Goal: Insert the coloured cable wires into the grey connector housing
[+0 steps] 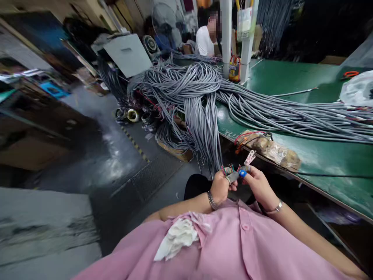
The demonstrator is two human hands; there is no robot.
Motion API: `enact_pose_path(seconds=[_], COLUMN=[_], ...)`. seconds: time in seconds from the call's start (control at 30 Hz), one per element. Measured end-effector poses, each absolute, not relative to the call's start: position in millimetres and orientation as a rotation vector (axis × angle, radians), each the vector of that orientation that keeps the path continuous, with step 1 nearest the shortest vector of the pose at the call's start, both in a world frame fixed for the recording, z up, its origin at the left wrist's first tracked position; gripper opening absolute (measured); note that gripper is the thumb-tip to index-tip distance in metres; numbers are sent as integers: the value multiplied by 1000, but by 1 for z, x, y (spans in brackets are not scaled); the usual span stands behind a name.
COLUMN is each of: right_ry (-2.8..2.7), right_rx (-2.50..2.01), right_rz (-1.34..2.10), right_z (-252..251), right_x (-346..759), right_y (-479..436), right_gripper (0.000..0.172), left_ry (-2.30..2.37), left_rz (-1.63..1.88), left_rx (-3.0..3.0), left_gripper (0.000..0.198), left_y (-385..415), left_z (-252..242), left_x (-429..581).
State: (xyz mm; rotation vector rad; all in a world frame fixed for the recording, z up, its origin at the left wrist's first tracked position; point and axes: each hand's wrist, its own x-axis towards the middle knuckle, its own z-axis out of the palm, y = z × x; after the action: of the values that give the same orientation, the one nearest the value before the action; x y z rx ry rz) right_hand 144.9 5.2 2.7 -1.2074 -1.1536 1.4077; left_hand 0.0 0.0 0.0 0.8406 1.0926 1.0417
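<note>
Pink shirt fabric (221,241) is seen nearest, with white tissue (176,237) at its chest. Beyond, a green surface (320,155) is heaped with grey cables (201,81), draped over its edge. Fine red and green wires (231,168) are held in the left hand (222,186); whether anything is pinched by the right hand (260,186), just beside them, cannot be told.

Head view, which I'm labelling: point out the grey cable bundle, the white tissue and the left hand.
Grey cable bundle (196,84), head view: its looped part.
White tissue (177,236), head view: its crumpled middle.
Left hand (220,188), head view: back of the hand.
</note>
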Motion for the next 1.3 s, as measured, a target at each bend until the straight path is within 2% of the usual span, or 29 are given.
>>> enact_pose_path(seconds=[0.37, 0.6, 0.77, 0.83, 0.93, 1.03, 1.17, 1.3], right_ry=[-857, -613, -571, -671, -817, -798, -679, -514], right_rx=[-1053, -928, -834, -847, -939, -987, -880, -764], right_rz=[1572, 1689, 1746, 1708, 1467, 1313, 1563, 1667], right_z=[4, -2, 5, 7, 4, -2, -3, -1], right_x=[139, 148, 158, 159, 156, 154, 151, 149], right_y=[4, 14, 24, 27, 29, 32, 39, 42], right_gripper=[20, 25, 38, 36, 28, 33, 42, 38], left_ry=[1038, 949, 830, 786, 762, 753, 747, 764], left_rz=[1101, 1119, 1032, 993, 979, 993, 994, 986], left_rx=[746, 677, 651, 649, 650, 629, 627, 618], left_gripper=[35, 33, 35, 33, 31, 30, 31, 31], left_y=[2, 4, 7, 9, 12, 15, 18, 20], left_z=[3, 10, 21, 22, 22, 21, 18, 15], left_x=[0, -3, -4, -3, 1, 5, 7, 8])
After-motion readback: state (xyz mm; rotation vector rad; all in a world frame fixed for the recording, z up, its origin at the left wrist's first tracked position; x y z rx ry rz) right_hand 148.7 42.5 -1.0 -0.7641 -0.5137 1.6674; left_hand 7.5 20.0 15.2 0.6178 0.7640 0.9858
